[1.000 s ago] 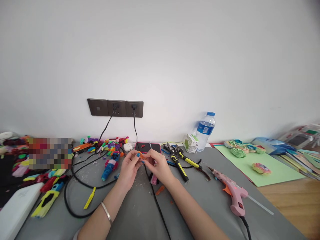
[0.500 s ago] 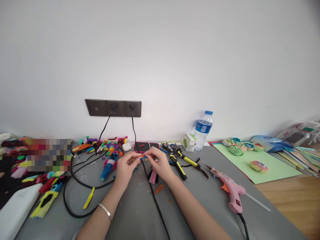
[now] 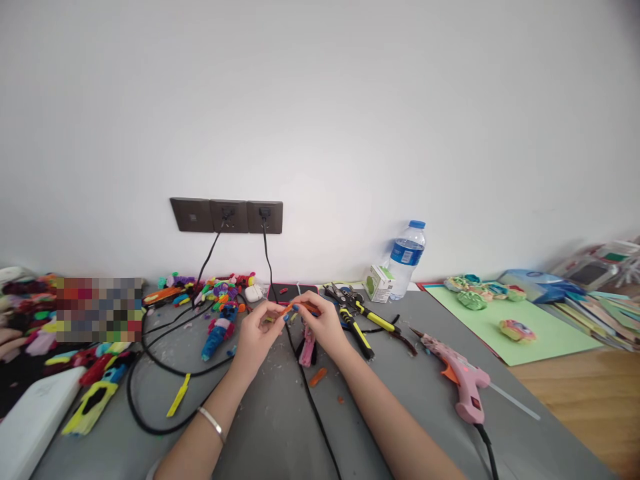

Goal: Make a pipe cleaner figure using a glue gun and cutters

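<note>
Both hands meet over the middle of the grey table, fingertips pinched on a short orange pipe cleaner (image 3: 287,310). My left hand (image 3: 256,337) grips it from the left with thumb and forefinger. From the right, my right hand (image 3: 324,328) pinches it, and a stretch of orange shows along the fingers. Beneath the right hand lies a bundle of pink pipe cleaners (image 3: 308,349), partly covered. A loose orange piece (image 3: 317,377) rests nearer on the table. Left of the hands is a blue pipe-cleaner figure (image 3: 216,339) with a pink band.
Pliers with yellow-black handles (image 3: 357,333) lie right of the hands. Farther right are a pink glue gun (image 3: 467,387) and green paper (image 3: 545,340). A water bottle (image 3: 407,260) and small box (image 3: 379,283) stand by the wall. Black cables (image 3: 313,400) cross the table.
The right fingers have shifted slightly, and more of the orange pipe cleaner shows between and along the fingers. The left hand has moved slightly right.
</note>
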`<control>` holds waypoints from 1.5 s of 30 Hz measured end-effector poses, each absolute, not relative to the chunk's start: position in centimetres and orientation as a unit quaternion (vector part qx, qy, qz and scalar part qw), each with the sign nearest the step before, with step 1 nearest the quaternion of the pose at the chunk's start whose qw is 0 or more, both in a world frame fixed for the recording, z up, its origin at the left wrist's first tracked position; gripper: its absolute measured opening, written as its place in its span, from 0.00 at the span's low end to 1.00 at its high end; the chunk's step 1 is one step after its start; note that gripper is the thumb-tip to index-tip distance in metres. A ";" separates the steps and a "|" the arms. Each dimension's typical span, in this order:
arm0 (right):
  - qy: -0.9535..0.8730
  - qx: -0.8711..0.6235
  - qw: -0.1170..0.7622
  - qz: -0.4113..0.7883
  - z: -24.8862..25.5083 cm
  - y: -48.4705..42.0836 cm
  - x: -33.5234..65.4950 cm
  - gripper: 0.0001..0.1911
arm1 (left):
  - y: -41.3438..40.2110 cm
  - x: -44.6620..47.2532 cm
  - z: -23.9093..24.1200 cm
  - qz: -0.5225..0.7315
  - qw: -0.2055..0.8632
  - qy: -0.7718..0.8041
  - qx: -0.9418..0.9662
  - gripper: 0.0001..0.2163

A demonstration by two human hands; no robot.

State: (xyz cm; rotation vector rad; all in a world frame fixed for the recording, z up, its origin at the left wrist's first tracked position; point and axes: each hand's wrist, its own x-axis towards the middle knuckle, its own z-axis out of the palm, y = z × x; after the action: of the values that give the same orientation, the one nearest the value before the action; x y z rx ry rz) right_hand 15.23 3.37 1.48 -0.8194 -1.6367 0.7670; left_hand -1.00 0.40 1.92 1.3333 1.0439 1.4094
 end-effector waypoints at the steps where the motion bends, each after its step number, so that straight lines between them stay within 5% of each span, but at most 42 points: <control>1: -0.695 -0.337 0.549 0.319 1.6 3.4 15.3 0.07 | 0.4 -1.0 2.0 0.566 0.459 0.422 0.540 0.08; 22: -0.688 -0.334 0.534 0.361 1.5 3.4 15.6 0.03 | 0.6 -1.0 1.5 0.470 0.601 0.441 0.473 0.16; 29: -0.646 -0.304 0.553 0.430 1.5 3.4 15.5 0.14 | 0.5 -0.7 1.8 0.466 0.652 0.410 0.436 0.16; 45: -0.659 -0.336 0.515 0.432 1.4 3.1 14.9 0.06 | 0.2 -0.3 2.5 0.573 0.638 0.365 0.363 0.16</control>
State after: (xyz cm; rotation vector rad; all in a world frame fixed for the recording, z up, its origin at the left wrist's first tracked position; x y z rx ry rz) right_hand 14.87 3.07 1.43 -0.8083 -1.5840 1.0377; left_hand -0.35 0.21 2.51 0.8294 0.8327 1.3085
